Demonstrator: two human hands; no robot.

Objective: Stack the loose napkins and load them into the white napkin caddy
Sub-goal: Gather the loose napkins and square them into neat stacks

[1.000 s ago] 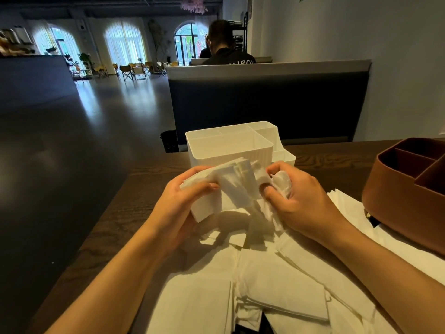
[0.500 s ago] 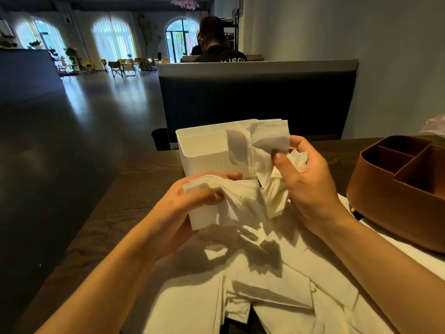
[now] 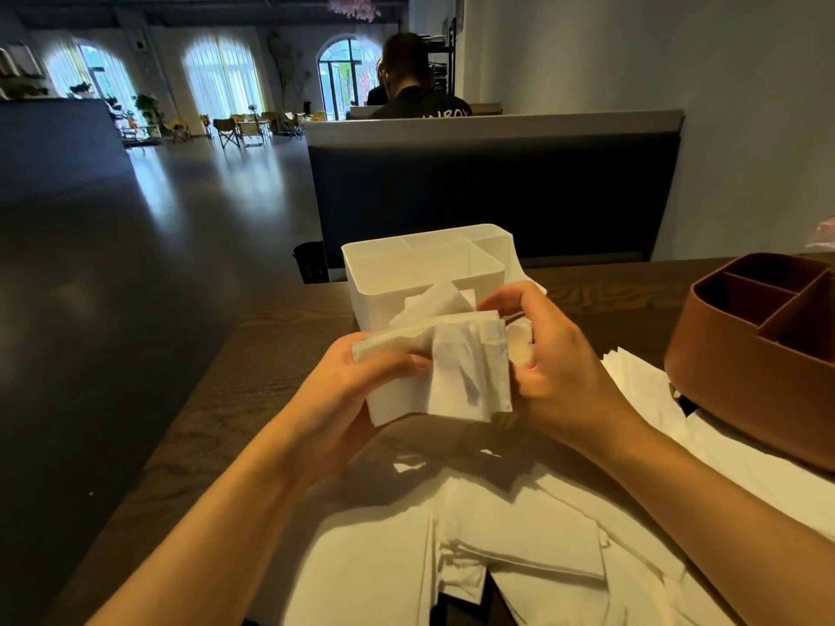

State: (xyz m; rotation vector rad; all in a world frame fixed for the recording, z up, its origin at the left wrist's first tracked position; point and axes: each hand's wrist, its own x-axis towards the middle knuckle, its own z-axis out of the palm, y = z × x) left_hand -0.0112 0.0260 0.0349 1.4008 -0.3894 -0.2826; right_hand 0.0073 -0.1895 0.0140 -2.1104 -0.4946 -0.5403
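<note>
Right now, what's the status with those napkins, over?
Both hands, left hand and right hand, gripping napkin stack. Stack held just in front of white caddy, not loaded yet. More loose napkins on table. Caddy opening unobstructed.

A café or restaurant. Beyond the wooden desk [image 3: 280, 336] a booth divider [image 3: 492, 192] screens a seated person [image 3: 418, 83]. Chairs [image 3: 239, 128] and arched windows [image 3: 221, 74] fill the far hall.

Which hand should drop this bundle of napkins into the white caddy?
Left, probably. The left hand grips the napkin bundle along its folded edge, right in front of the caddy. The right hand only pinches the loose corners and would do better steadying them.
</note>
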